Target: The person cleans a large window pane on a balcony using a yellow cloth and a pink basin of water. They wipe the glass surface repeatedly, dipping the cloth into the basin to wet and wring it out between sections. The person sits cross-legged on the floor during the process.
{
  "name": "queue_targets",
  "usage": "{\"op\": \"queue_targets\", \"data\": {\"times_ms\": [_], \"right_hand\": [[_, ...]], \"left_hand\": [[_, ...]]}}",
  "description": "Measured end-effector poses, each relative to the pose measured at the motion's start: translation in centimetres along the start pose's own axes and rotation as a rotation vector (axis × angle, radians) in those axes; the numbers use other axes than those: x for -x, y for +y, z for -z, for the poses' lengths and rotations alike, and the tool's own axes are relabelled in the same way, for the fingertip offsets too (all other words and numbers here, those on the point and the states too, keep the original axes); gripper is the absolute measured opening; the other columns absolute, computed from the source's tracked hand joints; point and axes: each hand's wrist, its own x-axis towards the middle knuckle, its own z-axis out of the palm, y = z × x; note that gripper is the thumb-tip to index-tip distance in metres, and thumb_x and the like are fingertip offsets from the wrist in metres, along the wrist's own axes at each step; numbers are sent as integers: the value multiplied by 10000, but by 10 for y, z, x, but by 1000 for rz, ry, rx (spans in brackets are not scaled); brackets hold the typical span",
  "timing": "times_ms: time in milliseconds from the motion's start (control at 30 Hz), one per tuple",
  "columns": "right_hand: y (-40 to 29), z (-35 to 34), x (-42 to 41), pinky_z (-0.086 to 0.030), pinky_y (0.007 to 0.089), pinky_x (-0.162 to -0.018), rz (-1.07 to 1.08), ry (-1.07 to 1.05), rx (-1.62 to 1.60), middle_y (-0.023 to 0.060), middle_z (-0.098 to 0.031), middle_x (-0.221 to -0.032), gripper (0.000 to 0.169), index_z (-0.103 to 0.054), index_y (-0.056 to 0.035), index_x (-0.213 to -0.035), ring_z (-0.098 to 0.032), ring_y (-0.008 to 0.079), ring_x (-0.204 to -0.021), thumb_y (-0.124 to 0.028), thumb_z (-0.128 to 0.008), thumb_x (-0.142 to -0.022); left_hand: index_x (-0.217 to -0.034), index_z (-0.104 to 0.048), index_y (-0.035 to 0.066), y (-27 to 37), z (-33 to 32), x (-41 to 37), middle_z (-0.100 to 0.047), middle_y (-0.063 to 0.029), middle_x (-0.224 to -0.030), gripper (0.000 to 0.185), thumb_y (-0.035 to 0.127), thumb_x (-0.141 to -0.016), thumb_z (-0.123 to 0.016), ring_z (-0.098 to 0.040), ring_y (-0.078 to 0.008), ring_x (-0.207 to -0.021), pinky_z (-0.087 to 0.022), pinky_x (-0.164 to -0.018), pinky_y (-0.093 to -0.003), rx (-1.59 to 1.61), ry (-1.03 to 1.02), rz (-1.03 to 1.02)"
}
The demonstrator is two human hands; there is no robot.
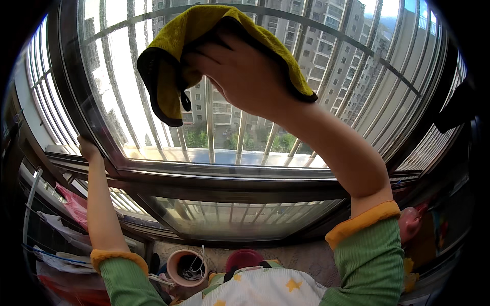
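Observation:
My right hand (237, 72) grips a yellow cleaning cloth (203, 23) with black edging, held up against the window pane (229, 126). The cloth drapes over the knuckles and hangs down on both sides, a small black loop dangling at its lower left. Some of the fingers are hidden by its folds. On the left, my left hand (89, 148) is closed around the dark upright edge of the window frame (72, 76), near the lower corner. The fingers of that hand are mostly out of sight behind the frame.
Metal bars (208, 126) stand outside the glass, with apartment blocks (325, 49) beyond. Below are a lower pane (245, 220), a pink bucket (187, 268) and a dark pink basin (243, 258). Bags and cloths hang on a rack (28, 214) at left.

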Motion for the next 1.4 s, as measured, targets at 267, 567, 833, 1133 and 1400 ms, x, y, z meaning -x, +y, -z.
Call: {"op": "queue_targets", "data": {"times_ms": [267,567,833,1133,1400], "right_hand": [[-68,-37,31,-381,292,-903,26,-106,-267,-3,-542,-985,421,-550,-121,-1103,-456,200,-1003,-24,-536,-693],[-96,-37,49,-374,294,-908,24,-263,-372,22,-536,-1021,476,-520,-89,-1153,-446,216,-1012,13,-519,-688],[-91,-23,42,-400,285,-853,95,-327,-277,5,-547,-972,441,-561,-110,-1107,-464,200,-936,-28,-574,-674],[-98,-20,56,-382,311,-893,57,-389,-216,14,-547,-979,438,-550,-123,-1117,-475,217,-963,-73,-601,-685],[-105,-20,51,-401,335,-876,6,-383,-222,26,-562,-1016,356,-566,-115,-1094,-488,237,-951,-81,-595,-741]], "left_hand": [[-917,-611,15,17,-10,21,-621,-55,-827,509,442,-880,-336,-587,-183,-751,-457,-720,-298,-33,16,34],[-898,-614,-8,46,-20,49,-628,-100,-842,508,418,-850,-341,-598,-212,-759,-461,-725,-324,-133,69,20],[-935,-605,-38,72,-28,73,-627,-131,-893,559,447,-822,-350,-593,-245,-824,-436,-769,-349,-203,165,35],[-855,-608,-73,70,-28,80,-615,-180,-913,506,362,-806,-355,-582,-251,-839,-426,-775,-338,-230,140,-34],[-1238,-435,-27,40,34,4,-527,-158,-1164,717,567,-892,-232,-505,-257,-1056,-385,-899,-317,34,-389,334]]}}
